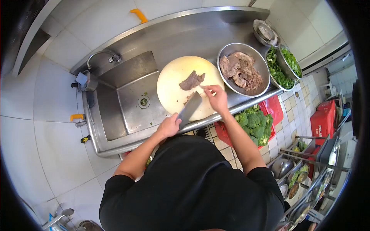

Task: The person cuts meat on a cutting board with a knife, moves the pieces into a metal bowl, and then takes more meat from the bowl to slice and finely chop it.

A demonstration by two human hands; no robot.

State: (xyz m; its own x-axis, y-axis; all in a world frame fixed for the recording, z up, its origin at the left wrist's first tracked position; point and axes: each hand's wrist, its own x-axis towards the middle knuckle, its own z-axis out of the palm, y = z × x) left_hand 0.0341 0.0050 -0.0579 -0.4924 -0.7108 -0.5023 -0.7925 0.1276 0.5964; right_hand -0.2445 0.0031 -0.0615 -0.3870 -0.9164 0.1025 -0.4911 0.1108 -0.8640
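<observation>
The left hand [169,125] is wrapped firmly round the handle of a broad cleaver [190,106], its fingers closed, while the blade slants away over the near part of a round, pale cutting board [169,81]. A dark piece of meat [192,81] lies on the board near its middle, just beyond the blade's tip, with a small scatter of meat scraps [188,98] between the two. The right hand [216,96] reaches in from the other side, thumb and forefinger drawn close together at the meat's near right edge; at this size I cannot tell whether they pinch a shred or only touch. The meat looks cooked, so I would judge it light, fairly firm but yielding, perhaps a little greasy, and apt to fray along its grain. A flat hold across its thick middle, fingertips curled back from the edge, should be surer than a pinch at the ragged ends. The cleaver seems stiff and heavy toward the blade, best gripped well up the handle. Beside the board, a steel bowl [263,63] holds more meat in large chunks and loose shreds.
</observation>
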